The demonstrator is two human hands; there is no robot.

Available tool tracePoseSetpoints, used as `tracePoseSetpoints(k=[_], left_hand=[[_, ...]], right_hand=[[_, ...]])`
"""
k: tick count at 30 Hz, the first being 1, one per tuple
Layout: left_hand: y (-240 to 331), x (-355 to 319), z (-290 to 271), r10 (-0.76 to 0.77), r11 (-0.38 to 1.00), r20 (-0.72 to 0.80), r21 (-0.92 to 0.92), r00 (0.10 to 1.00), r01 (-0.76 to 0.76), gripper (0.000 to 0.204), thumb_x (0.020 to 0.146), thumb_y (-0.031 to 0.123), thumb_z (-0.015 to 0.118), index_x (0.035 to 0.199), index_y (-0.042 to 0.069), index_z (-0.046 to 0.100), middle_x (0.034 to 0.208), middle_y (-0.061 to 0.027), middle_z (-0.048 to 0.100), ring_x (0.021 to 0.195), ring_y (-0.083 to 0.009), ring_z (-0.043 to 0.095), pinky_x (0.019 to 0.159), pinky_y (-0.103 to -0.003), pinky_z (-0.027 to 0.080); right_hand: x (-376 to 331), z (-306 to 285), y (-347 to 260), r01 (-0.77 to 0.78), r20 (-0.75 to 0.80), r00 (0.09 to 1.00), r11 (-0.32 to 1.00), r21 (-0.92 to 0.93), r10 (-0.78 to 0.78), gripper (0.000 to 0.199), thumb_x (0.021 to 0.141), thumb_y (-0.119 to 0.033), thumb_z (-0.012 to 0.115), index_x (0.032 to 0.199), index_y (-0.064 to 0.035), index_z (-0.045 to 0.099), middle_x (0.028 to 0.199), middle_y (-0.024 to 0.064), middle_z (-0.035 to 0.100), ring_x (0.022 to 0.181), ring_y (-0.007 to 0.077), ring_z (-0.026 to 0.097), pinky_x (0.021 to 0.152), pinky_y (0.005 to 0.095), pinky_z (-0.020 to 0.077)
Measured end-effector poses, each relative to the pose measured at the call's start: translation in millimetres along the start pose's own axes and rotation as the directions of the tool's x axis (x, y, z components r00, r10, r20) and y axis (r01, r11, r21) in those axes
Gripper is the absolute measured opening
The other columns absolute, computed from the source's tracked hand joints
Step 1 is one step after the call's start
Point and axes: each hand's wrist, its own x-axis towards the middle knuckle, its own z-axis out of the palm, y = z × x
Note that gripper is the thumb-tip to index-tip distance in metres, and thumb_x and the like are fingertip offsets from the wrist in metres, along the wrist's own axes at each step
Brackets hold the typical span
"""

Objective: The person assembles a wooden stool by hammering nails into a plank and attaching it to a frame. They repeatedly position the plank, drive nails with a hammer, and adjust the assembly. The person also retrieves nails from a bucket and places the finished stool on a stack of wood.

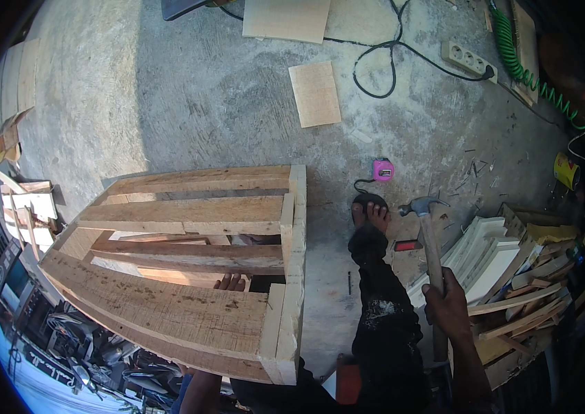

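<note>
Grip of my right hand (450, 305) is wrapped around the hammer (432, 255), right of my leg (385, 303); my left hand (230, 282) shows fingers in a gap of the wooden frame (161, 290) at left, its hold indeterminable.

Your left hand (230, 281) hides mostly behind that broad plank (161, 300), and look, the lower edge cuts your left forearm (201, 393)

Right grip (446, 301) curled tight, left grip (229, 282) mostly hidden.
Right forearm (470, 369) below its grip; left forearm (200, 393) below its own.
</note>
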Motion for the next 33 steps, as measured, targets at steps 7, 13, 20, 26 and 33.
tracePoseSetpoints(k=[7, 13, 20, 26, 33], left_hand=[[13.9, -32.4, -260.9, -0.595, 0.666, 0.369, -0.271, 0.714, 0.695, 0.045, 0.103, 0.042, 0.053, 0.087, 0.001, 0.064, 0.078, -0.0113, 0.061, 0.070, -0.0212, 0.059, 0.084, -0.041, 0.055], [32.9, 257.0, -247.3, 0.097, 0.889, 0.384, -0.449, 0.918, 0.094, 0.048, 0.107, 0.044, 0.053, 0.115, -0.002, 0.063, 0.106, -0.0177, 0.069, 0.104, -0.0317, 0.067, 0.085, -0.044, 0.053], [-0.2, 308.4, -88.7, 0.057, 0.867, 0.849, -0.303, 0.525, 0.395, 0.092, 0.100, 0.069, 0.047, 0.161, 0.004, 0.028, 0.163, -0.0229, 0.035, 0.153, -0.0397, 0.030, 0.124, -0.049, 0.029], [1.6, 324.5, -83.8, 0.103, 0.811, 0.894, -0.330, 0.436, 0.484, 0.093, 0.096, 0.066, 0.061, 0.158, 0.001, 0.035, 0.157, -0.0247, 0.042, 0.148, -0.0374, 0.039, 0.121, -0.049, 0.035], [-0.6, 314.0, -76.1, 0.061, 0.724, 0.847, -0.401, 0.528, 0.561, 0.082, 0.097, 0.055, 0.066, 0.153, -0.001, 0.044, 0.146, -0.0238, 0.053, 0.139, -0.0359, 0.049, 0.117, -0.046, 0.039]], right_hand=[[-68.8, -7.6, 15.2, -0.135, -0.049, 0.986, 0.944, 0.300, 0.157, 0.030, 0.098, -0.017, 0.061, 0.123, -0.0018, 0.052, 0.071, 0.0019, 0.052, 0.051, 0.0100, 0.052, 0.045, 0.0302, 0.0457], [-98.4, 31.0, -29.5, -0.110, 0.041, 0.993, 0.699, 0.707, 0.115, 0.026, 0.101, -0.019, 0.061, 0.118, -0.0034, 0.049, 0.078, 0.0027, 0.050, 0.049, 0.0091, 0.050, 0.043, 0.0277, 0.0442], [-90.9, 75.0, -33.2, -0.237, 0.296, 0.955, 0.571, 0.786, -0.012, 0.024, 0.102, -0.017, 0.059, 0.118, -0.0029, 0.047, 0.075, 0.0015, 0.051, 0.051, 0.0092, 0.052, 0.044, 0.0294, 0.0460], [-80.5, 93.7, -21.2, -0.299, 0.325, 0.944, 0.589, 0.750, 0.065, 0.029, 0.101, -0.016, 0.059, 0.122, -0.0017, 0.047, 0.074, 0.0017, 0.051, 0.052, 0.0090, 0.053, 0.045, 0.0296, 0.0461], [-51.5, 103.4, -14.8, -0.277, 0.329, 0.943, 0.663, 0.696, 0.048, 0.030, 0.105, -0.024, 0.055, 0.125, -0.0044, 0.046, 0.076, 0.0011, 0.051, 0.053, 0.0092, 0.053, 0.046, 0.0300, 0.0469]])
